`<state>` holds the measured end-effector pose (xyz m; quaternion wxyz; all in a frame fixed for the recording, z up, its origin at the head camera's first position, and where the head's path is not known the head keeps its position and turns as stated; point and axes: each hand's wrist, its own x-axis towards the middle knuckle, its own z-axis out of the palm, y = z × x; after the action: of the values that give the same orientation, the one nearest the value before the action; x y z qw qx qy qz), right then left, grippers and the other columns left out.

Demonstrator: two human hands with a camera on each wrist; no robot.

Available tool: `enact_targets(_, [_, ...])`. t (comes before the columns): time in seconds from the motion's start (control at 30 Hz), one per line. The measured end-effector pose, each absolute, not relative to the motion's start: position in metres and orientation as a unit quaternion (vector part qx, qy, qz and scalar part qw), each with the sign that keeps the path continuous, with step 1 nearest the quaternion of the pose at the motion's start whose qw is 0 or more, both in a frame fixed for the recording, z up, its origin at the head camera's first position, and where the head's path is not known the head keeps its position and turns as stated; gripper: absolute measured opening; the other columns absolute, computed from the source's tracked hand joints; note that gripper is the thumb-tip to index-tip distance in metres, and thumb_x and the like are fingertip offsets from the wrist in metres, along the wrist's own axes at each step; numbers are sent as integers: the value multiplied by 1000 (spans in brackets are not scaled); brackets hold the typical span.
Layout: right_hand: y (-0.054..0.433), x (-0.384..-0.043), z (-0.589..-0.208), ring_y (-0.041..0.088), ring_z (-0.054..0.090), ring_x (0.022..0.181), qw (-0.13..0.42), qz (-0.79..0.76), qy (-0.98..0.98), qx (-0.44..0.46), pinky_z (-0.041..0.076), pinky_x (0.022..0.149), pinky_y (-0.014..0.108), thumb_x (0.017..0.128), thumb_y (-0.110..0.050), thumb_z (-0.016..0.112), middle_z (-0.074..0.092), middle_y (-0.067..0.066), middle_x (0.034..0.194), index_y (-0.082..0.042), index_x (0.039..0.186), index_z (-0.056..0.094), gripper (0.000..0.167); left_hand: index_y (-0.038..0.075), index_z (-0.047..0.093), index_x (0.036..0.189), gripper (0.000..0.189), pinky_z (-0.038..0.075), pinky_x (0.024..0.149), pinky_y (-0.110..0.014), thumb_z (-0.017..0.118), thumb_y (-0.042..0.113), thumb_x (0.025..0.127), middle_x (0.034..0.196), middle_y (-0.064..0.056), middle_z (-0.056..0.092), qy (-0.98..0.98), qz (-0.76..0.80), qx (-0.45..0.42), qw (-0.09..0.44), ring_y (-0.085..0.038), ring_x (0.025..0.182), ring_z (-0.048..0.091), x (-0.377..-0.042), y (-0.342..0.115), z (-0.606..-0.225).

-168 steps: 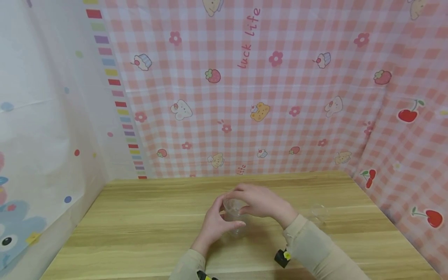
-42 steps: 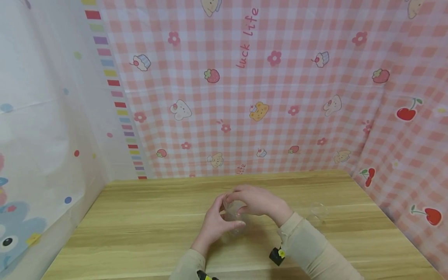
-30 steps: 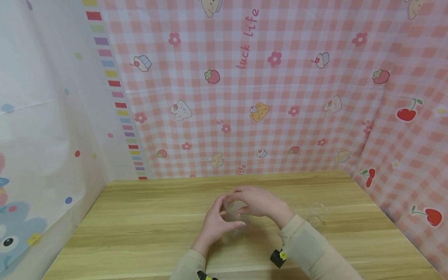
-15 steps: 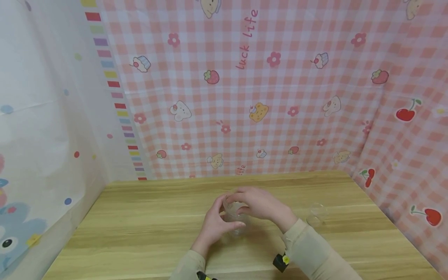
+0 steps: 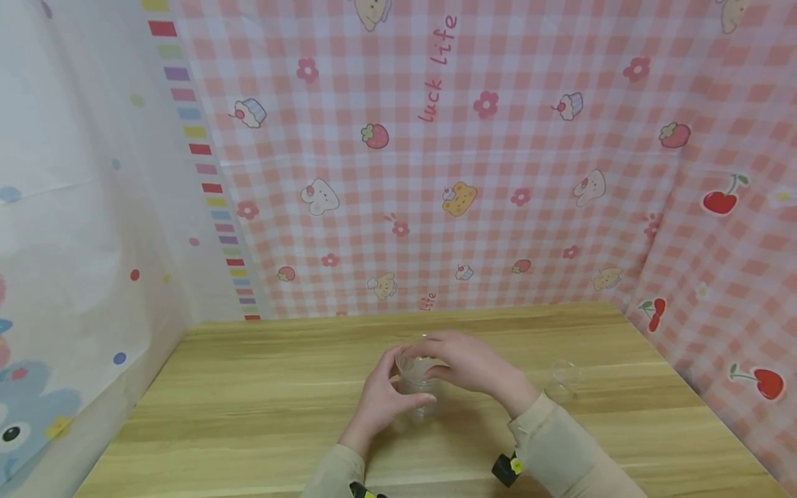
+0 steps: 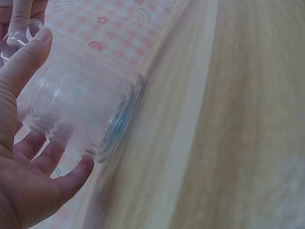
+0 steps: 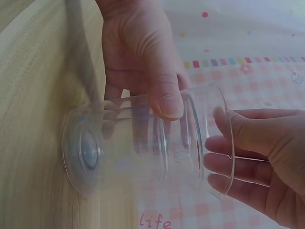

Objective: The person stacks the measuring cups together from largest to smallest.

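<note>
A clear cup [image 7: 121, 148] stands upright near the middle of the wooden table, with a round base ring visible through its wall. Another clear cup [image 7: 214, 102] is nested in its mouth, the upper rim sticking out. My left hand [image 5: 382, 398] holds the outer cup around its side, thumb in front and fingers behind. From above, my right hand [image 5: 463, 361] grips the inner cup at its rim, thumb on the near side and fingertips on the far side. In the left wrist view the left fingers [image 6: 71, 179] curve under the cup wall.
A separate clear cup [image 5: 564, 379] sits on the table [image 5: 249, 415] to the right, beyond the right wrist. Pink checked cloth [image 5: 398, 173] hangs behind the table and along its right side. A white printed cloth [image 5: 81, 207] hangs at the left.
The right wrist has shifted slightly right and toward me, its fingers staying at the inner cup's rim. That rim looked more tilted about a second ago. The left hand stays in place.
</note>
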<state>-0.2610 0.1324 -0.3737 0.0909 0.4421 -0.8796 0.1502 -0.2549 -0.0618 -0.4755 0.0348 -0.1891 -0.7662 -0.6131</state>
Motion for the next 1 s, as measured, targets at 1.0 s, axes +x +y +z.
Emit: enact_targets(1.0, [164, -249, -376, 21, 60, 108, 218, 173, -867, 414, 53, 90, 40, 84, -25, 80, 67, 2, 114, -11, 123, 68, 43, 8, 42, 145, 88, 49, 96, -54, 89, 9, 71, 138, -16, 52, -766, -616, -182, 29, -43, 121, 53, -248, -60, -466])
